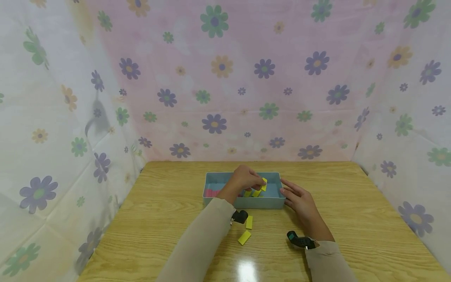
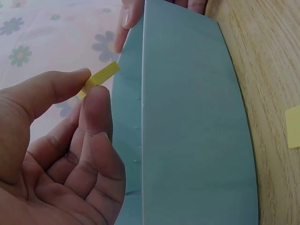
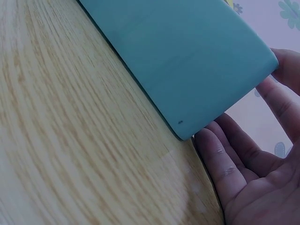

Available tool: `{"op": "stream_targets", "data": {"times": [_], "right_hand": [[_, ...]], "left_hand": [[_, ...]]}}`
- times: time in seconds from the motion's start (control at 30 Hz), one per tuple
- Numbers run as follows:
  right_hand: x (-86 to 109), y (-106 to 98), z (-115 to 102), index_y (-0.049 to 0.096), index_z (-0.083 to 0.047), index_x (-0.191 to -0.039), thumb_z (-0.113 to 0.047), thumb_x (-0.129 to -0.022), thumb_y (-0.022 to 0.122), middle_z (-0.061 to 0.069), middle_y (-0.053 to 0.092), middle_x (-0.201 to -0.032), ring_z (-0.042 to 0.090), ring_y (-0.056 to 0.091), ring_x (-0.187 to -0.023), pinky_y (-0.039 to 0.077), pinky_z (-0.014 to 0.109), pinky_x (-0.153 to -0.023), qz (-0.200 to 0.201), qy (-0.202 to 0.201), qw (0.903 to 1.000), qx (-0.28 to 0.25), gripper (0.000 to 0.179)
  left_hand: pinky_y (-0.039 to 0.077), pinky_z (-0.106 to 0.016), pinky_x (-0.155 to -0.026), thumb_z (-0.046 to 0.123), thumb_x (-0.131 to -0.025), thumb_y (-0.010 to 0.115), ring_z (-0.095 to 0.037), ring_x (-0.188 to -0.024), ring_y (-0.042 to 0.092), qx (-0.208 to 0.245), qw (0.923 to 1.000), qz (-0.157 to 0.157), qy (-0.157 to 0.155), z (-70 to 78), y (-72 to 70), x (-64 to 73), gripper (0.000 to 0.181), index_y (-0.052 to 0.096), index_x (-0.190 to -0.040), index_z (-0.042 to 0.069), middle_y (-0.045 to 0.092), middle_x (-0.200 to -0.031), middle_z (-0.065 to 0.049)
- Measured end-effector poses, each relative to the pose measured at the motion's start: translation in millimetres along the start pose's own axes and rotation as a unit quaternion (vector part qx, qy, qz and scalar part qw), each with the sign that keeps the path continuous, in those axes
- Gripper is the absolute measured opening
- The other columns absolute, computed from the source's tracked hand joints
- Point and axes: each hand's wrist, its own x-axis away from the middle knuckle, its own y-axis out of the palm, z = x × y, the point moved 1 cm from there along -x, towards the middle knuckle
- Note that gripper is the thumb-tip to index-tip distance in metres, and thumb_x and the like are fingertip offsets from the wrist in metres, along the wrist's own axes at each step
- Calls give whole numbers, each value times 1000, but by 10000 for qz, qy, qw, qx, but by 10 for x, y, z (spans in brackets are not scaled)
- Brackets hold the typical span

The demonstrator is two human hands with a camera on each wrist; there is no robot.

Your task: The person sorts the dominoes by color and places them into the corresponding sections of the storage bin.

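A yellow block, small and flat, is pinched between the thumb and fingertips of my left hand. That hand reaches over the light blue rectangular box, holding the block above its inside. In the left wrist view the yellow block sticks out past the fingertips, beside the box's upper edge. My right hand touches the right end of the box, and its extended fingers lie against the end wall near the lower corner. Inside the box are yellow blocks and pink pieces, partly hidden by my left arm.
Two more yellow blocks, one nearer the box and one closer to me, lie on the wood-grain table. Flowered cloth hangs behind the table and on both sides.
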Motion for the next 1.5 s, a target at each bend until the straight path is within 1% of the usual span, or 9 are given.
{"op": "stream_targets", "data": {"times": [0.3,0.5,0.77,0.87,1.03,1.1,1.23,1.43,1.5], "right_hand": [[8,11,-1,47,-28,-157,-50,-97,69,14,41,-162,24,51,-141,56,24,-98,-10,6,10000,12,68],[15,9,-13,46,-28,-157,-48,-98,68,15,40,-162,27,49,-142,56,23,-98,-25,-26,10000,-20,67],[17,9,-11,46,-26,-157,-47,-98,69,16,43,-159,19,55,-136,56,23,-97,-28,-45,9999,-111,67],[17,13,-4,47,-26,-157,-48,-96,70,15,45,-158,17,57,-134,57,23,-96,-12,-50,9999,-133,69],[19,9,4,46,-26,-158,-48,-97,70,15,44,-158,14,58,-131,57,23,-96,-22,-67,9999,-91,69],[16,8,4,46,-26,-157,-48,-97,70,15,44,-158,13,59,-130,57,23,-96,-12,-41,9999,-108,68],[12,11,2,47,-26,-157,-47,-97,70,14,45,-158,12,59,-129,57,23,-96,11,5,9999,-145,68],[10,9,0,47,-26,-157,-48,-97,70,14,43,-159,7,60,-126,57,23,-95,-3,-30,10000,-88,69],[9,9,-1,47,-26,-157,-48,-97,70,14,43,-159,6,60,-126,57,24,-95,7,-32,10000,-76,68]], "left_hand": [[54,-66,-80,35,-85,86,-32,-96,73,-25,10000,38,50,12,4,4,13,83,-79,24,78,-76,3],[54,-66,-81,35,-86,85,-31,-96,74,-11,10000,25,-11,17,7,0,12,83,-79,25,78,-77,3],[53,-67,-82,34,-88,83,-29,-95,73,63,10000,58,11,-3,4,4,14,84,-87,21,78,-77,3],[53,-66,-83,33,-88,83,-30,-95,74,141,9998,55,91,-14,1,11,11,83,-86,22,78,-78,2],[54,-62,-89,30,-89,82,-32,-96,74,309,9992,2,258,-18,-17,28,9,82,-83,23,78,-78,0],[55,-60,-92,28,-89,82,-33,-96,75,358,9988,-29,334,-19,-24,32,9,82,-84,22,79,-78,-1],[58,-56,-92,27,-90,81,-34,-96,75,406,9982,-37,443,-35,-34,49,9,82,-86,20,79,-80,-3],[58,-56,-93,27,-91,81,-33,-95,76,564,9967,-163,564,-77,-46,90,10,82,-85,19,79,-83,-4],[58,-58,-91,30,-91,81,-33,-95,76,544,9968,-190,545,-93,-51,105,10,82,-85,22,79,-83,-2]]}}
